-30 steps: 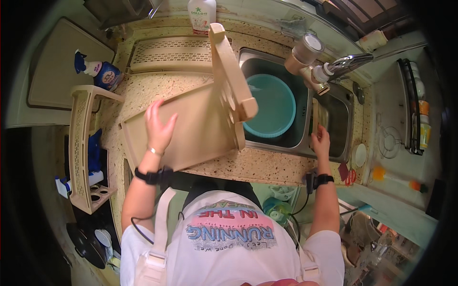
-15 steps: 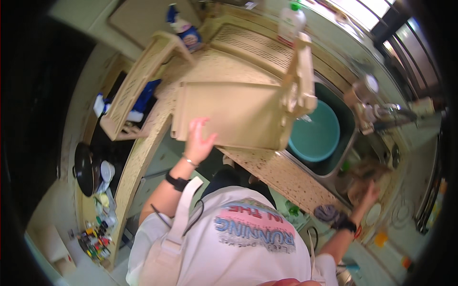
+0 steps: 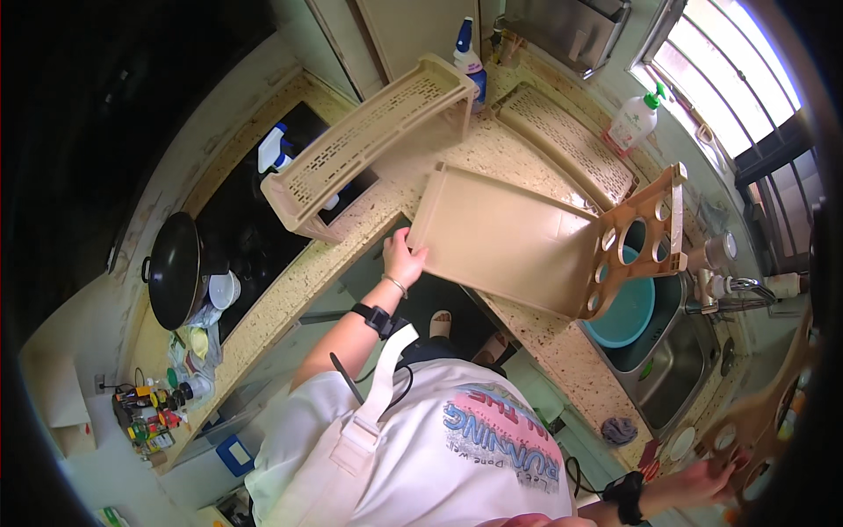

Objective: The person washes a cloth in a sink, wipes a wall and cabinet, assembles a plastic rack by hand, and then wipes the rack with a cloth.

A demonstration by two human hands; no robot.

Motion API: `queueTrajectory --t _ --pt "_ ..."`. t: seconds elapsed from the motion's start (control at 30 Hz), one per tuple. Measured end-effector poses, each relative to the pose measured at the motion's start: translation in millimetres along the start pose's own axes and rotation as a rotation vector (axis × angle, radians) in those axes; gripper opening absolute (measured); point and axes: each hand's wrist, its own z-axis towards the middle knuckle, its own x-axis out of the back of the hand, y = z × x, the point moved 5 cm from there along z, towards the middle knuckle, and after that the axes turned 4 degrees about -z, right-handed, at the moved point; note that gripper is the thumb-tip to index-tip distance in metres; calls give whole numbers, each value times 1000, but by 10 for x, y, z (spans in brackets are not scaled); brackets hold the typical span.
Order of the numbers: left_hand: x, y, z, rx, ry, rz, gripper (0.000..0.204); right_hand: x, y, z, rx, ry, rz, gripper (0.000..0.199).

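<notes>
Grips the near left corner of the beige tray (image 3: 505,237) with the left hand (image 3: 406,260), with fingers bent at the rim; cannot tell their reach underneath. Holds the edge of a separate brownish holed panel (image 3: 746,426) in the right hand (image 3: 700,483), with fingers curled at it, out past the worktop's right end; somewhat blurred there.

Has the tray directly to the right of the left hand, far nearer to it than to the right one. Across the inner corner of the worktop (image 3: 544,340), with the gripped corner jutting past the front edge. Along the long axis, away from the left hand and slanting rightward, to the upright end piece (image 3: 644,195) with round holes, just beside the turquoise basin (image 3: 622,341) in the sink (image 3: 672,391).

Farther out, toward the worktop's back edge, a flat slotted rack (image 3: 571,140) and a pump bottle (image 3: 632,123). Left of the tray, a standing beige rack (image 3: 378,132) by the hob, with a spray bottle (image 3: 471,72) next to its far end.
</notes>
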Motion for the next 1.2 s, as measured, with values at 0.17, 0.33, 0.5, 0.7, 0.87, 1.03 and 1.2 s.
queueTrajectory --t 0.17,0.33,0.5,0.7,0.87,1.03,1.2 --pt "415 918 -213 -494 0 2 68 -953 -243 -336 17 -286 193 36" --pt "880 2073 -471 -673 -591 -549 86 -2479 -82 -1853 -587 -741 513 19" --pt "1343 2119 -415 -399 -483 -1414 84 -3529 -25 -3758 -1328 -1067 819 23" --pt "1405 1424 -404 -242 -115 -1163 51 -3557 379 -5011 -1542 -1518 668 27" --pt "1380 1324 -322 -333 50 -737 23 -3474 641 -5357 -1405 -1944 413 36" --pt "1260 1345 -93 -312 168 -638 17 -3600 1410 -5074 -721 -1896 209 47" --pt "977 1341 143 -353 180 -593 17 -3349 1305 -4616 -344 -2053 144 45"
